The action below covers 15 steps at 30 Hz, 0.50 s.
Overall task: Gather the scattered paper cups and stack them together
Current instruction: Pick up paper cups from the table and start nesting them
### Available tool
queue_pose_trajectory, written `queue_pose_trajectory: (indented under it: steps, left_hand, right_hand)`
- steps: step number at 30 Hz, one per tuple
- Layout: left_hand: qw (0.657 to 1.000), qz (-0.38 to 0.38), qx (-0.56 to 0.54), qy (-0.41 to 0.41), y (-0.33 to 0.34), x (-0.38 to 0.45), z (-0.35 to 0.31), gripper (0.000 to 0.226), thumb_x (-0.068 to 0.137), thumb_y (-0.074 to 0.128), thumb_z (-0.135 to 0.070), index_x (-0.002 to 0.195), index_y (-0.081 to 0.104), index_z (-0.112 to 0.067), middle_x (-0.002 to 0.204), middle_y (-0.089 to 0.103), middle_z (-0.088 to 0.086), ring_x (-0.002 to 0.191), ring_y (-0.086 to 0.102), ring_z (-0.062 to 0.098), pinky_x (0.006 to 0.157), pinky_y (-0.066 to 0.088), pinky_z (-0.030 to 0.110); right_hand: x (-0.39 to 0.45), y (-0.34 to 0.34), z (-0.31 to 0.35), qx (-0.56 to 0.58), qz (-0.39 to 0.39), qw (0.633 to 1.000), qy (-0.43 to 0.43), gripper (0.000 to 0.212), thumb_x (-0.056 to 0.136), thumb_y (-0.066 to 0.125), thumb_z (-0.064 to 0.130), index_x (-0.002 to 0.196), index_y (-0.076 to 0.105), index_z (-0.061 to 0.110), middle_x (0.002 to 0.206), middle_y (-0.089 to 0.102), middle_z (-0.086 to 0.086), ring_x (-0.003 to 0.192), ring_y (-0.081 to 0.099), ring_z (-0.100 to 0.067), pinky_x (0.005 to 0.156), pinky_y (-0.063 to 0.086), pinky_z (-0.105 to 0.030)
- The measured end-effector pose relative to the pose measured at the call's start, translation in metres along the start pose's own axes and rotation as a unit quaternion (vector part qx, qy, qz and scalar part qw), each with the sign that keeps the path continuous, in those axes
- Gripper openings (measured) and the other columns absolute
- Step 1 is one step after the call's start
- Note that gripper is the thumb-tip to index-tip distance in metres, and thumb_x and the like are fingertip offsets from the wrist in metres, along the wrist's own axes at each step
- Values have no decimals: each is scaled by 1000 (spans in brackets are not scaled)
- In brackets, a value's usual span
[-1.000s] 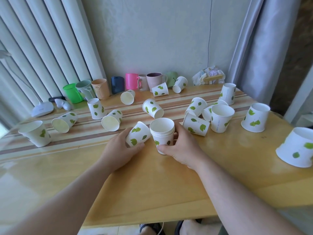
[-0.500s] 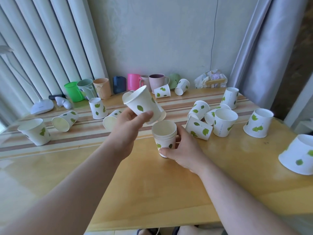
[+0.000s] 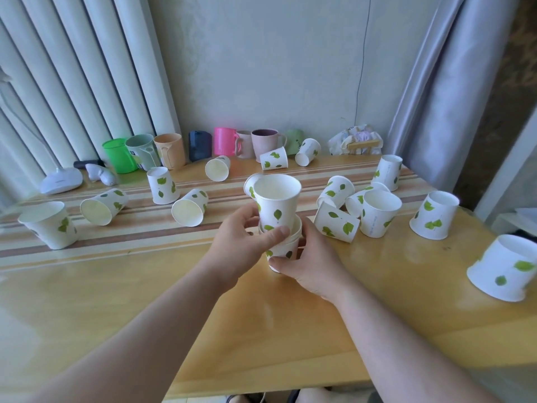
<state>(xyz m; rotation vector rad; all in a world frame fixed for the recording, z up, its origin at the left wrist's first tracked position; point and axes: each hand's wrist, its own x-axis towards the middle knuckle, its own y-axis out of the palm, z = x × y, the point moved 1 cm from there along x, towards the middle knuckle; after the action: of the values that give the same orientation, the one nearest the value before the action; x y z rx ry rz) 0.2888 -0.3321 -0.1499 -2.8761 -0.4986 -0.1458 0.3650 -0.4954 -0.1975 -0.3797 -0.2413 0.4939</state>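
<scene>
Fingers of your left hand (image 3: 247, 237) are pinching a paper cup (image 3: 277, 199) above the stack (image 3: 283, 248), nesting it, while your right hand (image 3: 308, 266) is clasping that stack steady on the tabletop (image 3: 203, 301).

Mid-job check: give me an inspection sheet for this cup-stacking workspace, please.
Surface: wooden table, striped at the back, glossy.
Job's things: stack upright at centre; top cup partly nested in it. Loose cups scattered, some upright, some upside down, some on their sides.
Clutter: coloured mugs along the wall; crumpled bag; white device.
Grippers: left hand grips the top cup; right hand holds the stack.
Cables: thin wire running down the wall.
Surroundings: curtains, radiator pipes.
</scene>
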Motion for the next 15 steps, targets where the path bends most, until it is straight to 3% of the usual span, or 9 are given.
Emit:
queue_pose_trajectory:
  steps: [4, 8, 11, 15]
  left_hand:
    - [999, 39, -25, -24, 1, -2, 9, 59, 77, 90, -45, 130, 68, -32, 123, 78, -8, 120, 71, 14, 107, 56, 45]
    - [995, 88, 42, 6, -9, -9, 21, 75, 73, 93, -54, 140, 60, -48, 132, 72, -19, 129, 62, 4, 105, 52, 33]
    - [991, 112, 70, -9, -18, -10, 29, 67, 78, 91, -55, 138, 63, -49, 134, 71, -19, 128, 63, 11, 107, 53, 34]
    - [986, 122, 117, 3, -54, -5, 26, 57, 82, 80, -67, 133, 69, -45, 127, 75, -15, 122, 68, 11, 102, 54, 37]
  right_hand:
    - [-3, 1, 5, -4, 0, 1000, 1, 62, 74, 92, 34, 122, 56, 48, 105, 72, 30, 96, 69, 2, 88, 63, -36]
    - [-5, 1, 12, -21, -3, 1000, -3, 70, 72, 93, 47, 130, 54, 46, 112, 74, 21, 101, 70, -2, 88, 63, -35]
    - [-1, 3, 19, -38, 4, 999, 12, 77, 75, 95, 35, 138, 52, 40, 117, 72, 18, 107, 70, -5, 90, 61, -31]
    - [10, 5, 38, -58, 35, 998, 11, 82, 68, 96, 43, 136, 51, 45, 119, 71, 20, 105, 70, -3, 90, 63, -36]
